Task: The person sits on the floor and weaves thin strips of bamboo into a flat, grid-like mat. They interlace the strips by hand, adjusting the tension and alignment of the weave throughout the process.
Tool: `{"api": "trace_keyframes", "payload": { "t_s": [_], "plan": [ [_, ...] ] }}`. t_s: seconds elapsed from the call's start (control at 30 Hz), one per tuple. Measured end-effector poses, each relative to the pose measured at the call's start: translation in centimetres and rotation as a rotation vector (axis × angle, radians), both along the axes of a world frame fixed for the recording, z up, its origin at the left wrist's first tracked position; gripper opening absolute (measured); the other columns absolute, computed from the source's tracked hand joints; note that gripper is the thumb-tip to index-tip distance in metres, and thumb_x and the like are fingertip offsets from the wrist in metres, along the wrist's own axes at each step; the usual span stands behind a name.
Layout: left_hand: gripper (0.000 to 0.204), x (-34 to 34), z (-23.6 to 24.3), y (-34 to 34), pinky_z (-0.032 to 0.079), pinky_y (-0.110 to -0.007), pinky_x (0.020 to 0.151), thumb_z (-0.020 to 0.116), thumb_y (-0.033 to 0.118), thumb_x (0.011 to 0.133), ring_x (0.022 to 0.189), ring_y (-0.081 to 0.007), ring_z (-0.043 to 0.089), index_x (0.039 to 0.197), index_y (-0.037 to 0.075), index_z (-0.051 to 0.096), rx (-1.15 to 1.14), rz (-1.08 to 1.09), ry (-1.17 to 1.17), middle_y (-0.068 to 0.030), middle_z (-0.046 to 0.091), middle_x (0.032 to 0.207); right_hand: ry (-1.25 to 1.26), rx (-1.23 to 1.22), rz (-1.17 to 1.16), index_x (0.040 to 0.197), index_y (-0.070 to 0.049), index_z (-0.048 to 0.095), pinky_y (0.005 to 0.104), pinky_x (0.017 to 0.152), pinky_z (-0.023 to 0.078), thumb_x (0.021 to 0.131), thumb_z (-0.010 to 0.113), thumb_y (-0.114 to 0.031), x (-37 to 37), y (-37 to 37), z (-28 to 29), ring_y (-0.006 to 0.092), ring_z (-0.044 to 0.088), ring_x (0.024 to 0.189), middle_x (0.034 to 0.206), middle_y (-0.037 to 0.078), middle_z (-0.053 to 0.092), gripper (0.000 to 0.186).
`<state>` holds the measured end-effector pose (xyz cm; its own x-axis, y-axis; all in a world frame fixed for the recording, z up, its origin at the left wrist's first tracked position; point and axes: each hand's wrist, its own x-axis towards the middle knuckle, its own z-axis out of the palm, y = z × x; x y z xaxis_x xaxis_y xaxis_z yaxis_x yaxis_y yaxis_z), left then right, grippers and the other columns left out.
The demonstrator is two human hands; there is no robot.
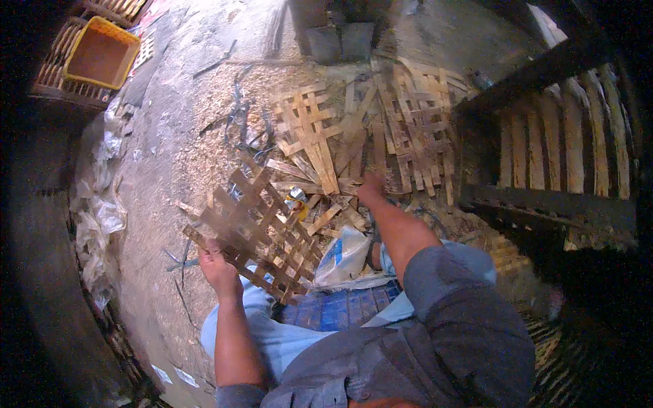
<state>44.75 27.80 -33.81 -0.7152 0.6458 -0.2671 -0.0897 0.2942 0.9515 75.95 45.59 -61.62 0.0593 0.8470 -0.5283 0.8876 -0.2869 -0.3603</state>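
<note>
My left hand is closed on the edge of a woven wood-strip panel, which it holds tilted over my left leg. The panel is an open lattice of flat strips. My right hand is stretched forward, low over a heap of loose wooden strips; its fingers are smeared, so I cannot make out whether they hold a strip. Beyond it lie two more lattice panels, with loose slats between them. Among the strips, left of my right hand, sits a small yellow and white object.
A white plastic sack and a blue slatted surface lie between my legs. Wood shavings cover the floor. A slatted wooden frame stands at right, a yellow tub at far left, and clear plastic along the left side.
</note>
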Motion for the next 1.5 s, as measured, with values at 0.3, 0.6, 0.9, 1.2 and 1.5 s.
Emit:
{"api": "trace_keyframes", "payload": {
  "t_s": [0.3,0.6,0.9,1.2,1.5],
  "plan": [
    [0.026,0.2,-0.1,1.6,0.049,-0.029,0.078,0.047,0.031,0.104,0.085,-0.0133,0.060,0.107,0.006,0.052,0.017,0.010,-0.089,-0.0048,0.063,0.097,-0.255,-0.115,0.173,0.129,-0.006,0.055,0.0518,0.099,0.041,0.086,0.063,-0.022,3.1,5.4,-3.5,0.0404,0.041,0.124,0.130,0.022,0.050,0.046],
    [0.028,0.3,1.3,1.1,0.049,-0.032,0.081,0.047,0.032,0.104,0.088,-0.0159,0.060,0.106,0.006,0.056,-0.013,0.010,0.011,-0.0052,0.063,0.098,0.009,0.289,-0.248,0.126,-0.004,0.053,0.0432,0.091,0.046,0.091,0.060,-0.021,4.3,5.5,-2.0,0.0307,0.053,0.110,0.116,0.015,0.058,0.040],
    [0.030,-0.3,1.6,-0.1,0.052,-0.028,0.062,0.054,0.039,0.100,0.067,-0.0117,0.060,0.097,0.009,0.057,0.265,-0.031,-0.333,-0.0024,0.062,0.078,1.209,0.402,-0.335,0.123,-0.004,0.052,0.0359,0.086,0.049,0.089,0.061,-0.010,2.4,12.7,19.8,0.0229,0.061,0.097,0.109,0.010,0.060,0.036],
    [0.028,-0.4,4.2,-2.8,0.051,-0.028,0.064,0.055,0.038,0.099,0.069,-0.0100,0.060,0.102,0.010,0.058,0.290,-0.325,-0.464,0.0003,0.062,0.082,1.343,-0.169,0.436,0.111,-0.006,0.059,0.0283,0.083,0.046,0.084,0.062,0.000,-7.4,3.0,40.8,0.0145,0.061,0.092,0.098,0.003,0.065,0.028],
    [0.028,-0.4,3.6,-3.2,0.046,-0.025,0.053,0.055,0.036,0.099,0.061,-0.0076,0.055,0.103,0.008,0.058,0.317,-0.503,-0.477,0.0010,0.062,0.079,1.120,-0.308,0.668,0.108,-0.006,0.059,0.0282,0.086,0.044,0.087,0.066,-0.006,-8.0,-0.6,44.4,0.0103,0.056,0.096,0.104,0.000,0.062,0.022]
  ]
}}
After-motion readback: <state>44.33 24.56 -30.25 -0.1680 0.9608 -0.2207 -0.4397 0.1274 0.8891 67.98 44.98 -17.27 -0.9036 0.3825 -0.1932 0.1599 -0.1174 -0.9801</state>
